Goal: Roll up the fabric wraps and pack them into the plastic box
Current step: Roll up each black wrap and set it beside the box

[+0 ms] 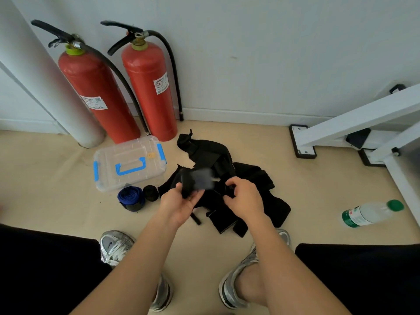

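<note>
A heap of loose black fabric wraps lies on the floor in front of me. My left hand holds one end of a black wrap, whose grey fastening patch is blurred above my fingers. My right hand pinches the same wrap a little to the right. A clear plastic box with blue latches and handle stands to the left, lid closed. In front of it lie a rolled blue wrap and a small rolled black wrap.
Two red fire extinguishers stand against the wall behind the box, beside a white pipe. A white metal frame is at the right. A plastic bottle lies on the floor to the right. My shoes are below.
</note>
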Tool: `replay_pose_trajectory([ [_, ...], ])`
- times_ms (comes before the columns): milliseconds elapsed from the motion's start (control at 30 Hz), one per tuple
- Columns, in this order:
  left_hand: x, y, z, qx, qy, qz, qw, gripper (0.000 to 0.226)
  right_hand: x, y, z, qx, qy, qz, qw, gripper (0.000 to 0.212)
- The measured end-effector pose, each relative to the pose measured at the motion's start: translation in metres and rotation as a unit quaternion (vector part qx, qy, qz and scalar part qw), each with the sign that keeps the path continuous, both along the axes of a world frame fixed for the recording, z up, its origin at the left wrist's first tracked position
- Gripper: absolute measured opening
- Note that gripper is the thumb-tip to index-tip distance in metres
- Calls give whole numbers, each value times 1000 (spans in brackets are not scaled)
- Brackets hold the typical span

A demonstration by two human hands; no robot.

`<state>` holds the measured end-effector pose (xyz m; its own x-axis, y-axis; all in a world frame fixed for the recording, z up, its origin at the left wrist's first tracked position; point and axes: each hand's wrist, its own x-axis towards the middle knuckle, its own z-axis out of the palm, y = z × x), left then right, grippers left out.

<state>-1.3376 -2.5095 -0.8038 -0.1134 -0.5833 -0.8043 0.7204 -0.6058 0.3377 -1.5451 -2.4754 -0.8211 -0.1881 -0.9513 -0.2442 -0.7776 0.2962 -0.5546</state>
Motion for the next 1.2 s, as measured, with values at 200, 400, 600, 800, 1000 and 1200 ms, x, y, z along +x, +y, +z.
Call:
replay_pose_trajectory([
  [200,34,-6,15,-72,-214,-291,929,20,-34,21,-18,163,31,-96,981,64],
  [400,38,-7,19,-222,-407,-467,753,14,-13,14,-17,76,-55,-159,983,31],
  [600,32,0,34,-289,-214,-583,729,24,7,-11,8,249,-529,-224,780,49],
  [800,45,11,24,-187,-166,-686,683,23,-7,-28,22,69,-668,-337,660,38],
  [1000,49,9,9,-126,-344,-734,572,54,-21,-26,41,76,-708,-154,685,34],
  [1200,63,20,-8,-66,-231,-720,651,72,10,-16,33,199,-513,-16,835,66],
])
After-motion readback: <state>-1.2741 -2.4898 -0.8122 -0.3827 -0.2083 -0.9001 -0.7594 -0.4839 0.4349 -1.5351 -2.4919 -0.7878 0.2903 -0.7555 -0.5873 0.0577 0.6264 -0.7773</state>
